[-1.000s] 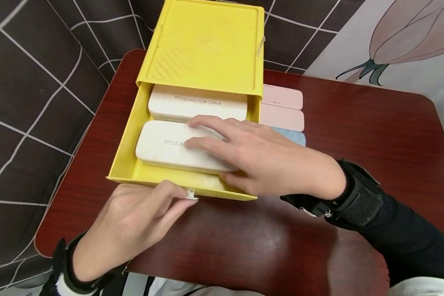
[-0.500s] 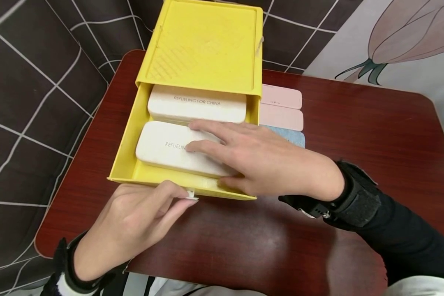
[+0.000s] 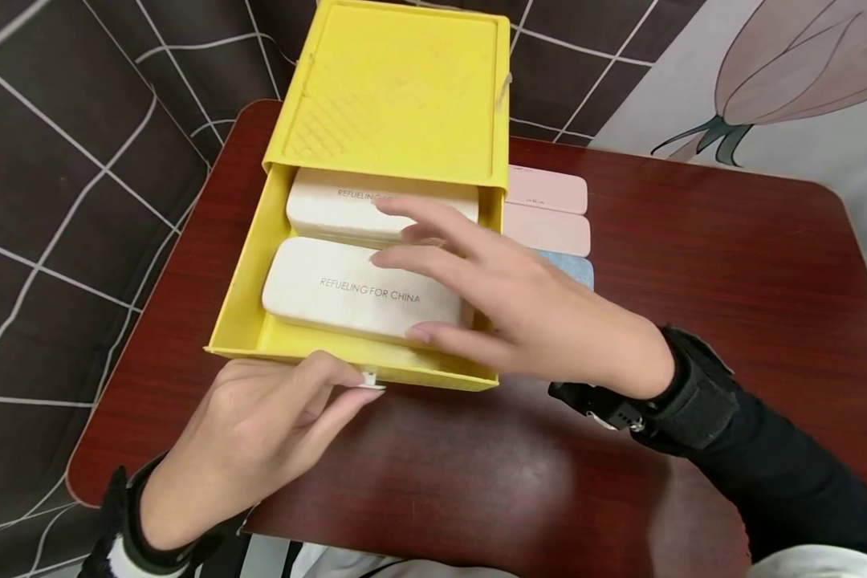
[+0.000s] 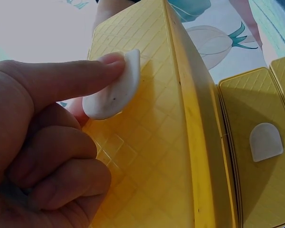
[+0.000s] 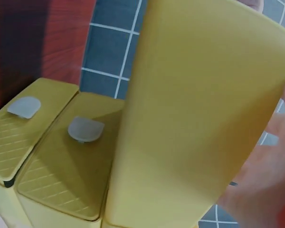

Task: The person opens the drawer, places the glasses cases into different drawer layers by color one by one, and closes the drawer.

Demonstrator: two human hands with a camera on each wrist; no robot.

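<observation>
A yellow drawer (image 3: 248, 281) is pulled out from the yellow cabinet (image 3: 405, 88). Inside lie two white glasses cases lettered "REFUELING FOR CHINA", the front case (image 3: 318, 273) and the rear case (image 3: 318, 210) partly under the cabinet top. My left hand (image 3: 260, 441) pinches the drawer's white pull tab (image 4: 123, 90) between thumb and finger, its other fingers curled. Over the right part of the front case hovers my right hand (image 3: 527, 305), fingers spread and loosely bent, gripping nothing. In the right wrist view the drawer's side (image 5: 190, 104) hides most of that hand.
Two pink cases (image 3: 549, 230) and a blue case (image 3: 574, 269) lie on the red-brown table (image 3: 708, 265) right of the cabinet. Closed yellow drawers (image 4: 251, 104) with white tabs sit below the pulled one. Dark tiled walls border the left and back.
My right hand has lifted off the front case and its fingers have spread wider, uncovering the lettering. The left hand keeps its pinch on the tab; drawer and cases stay put.
</observation>
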